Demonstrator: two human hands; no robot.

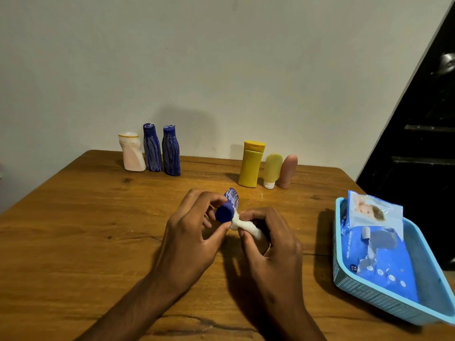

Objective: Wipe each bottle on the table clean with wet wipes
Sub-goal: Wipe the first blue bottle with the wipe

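Both hands low over the wooden worktop (98, 230): left hand (189, 232) grips the small dark-blue plastic bottle (230, 205) by its cap end, right hand (268, 239) pinches a bunched white wet wipe (246, 226) against it, wiping under way, next likely turning the bottle; the blue wipes pack (376, 254) reads "baby wet wipes".

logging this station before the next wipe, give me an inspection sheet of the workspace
surface: wooden table, grain and knots visible
job's things: blue bottle held over the table, wipe at its cap; pale bottle and two blue ones back left; yellow bottle, two tubes back right; wipes pack in blue basket
clutter: nothing seen
fingers: left hand grips the held bottle by its cap end; right hand pinches the wipe
cables: nothing seen
surroundings: plain wall, dark door at right
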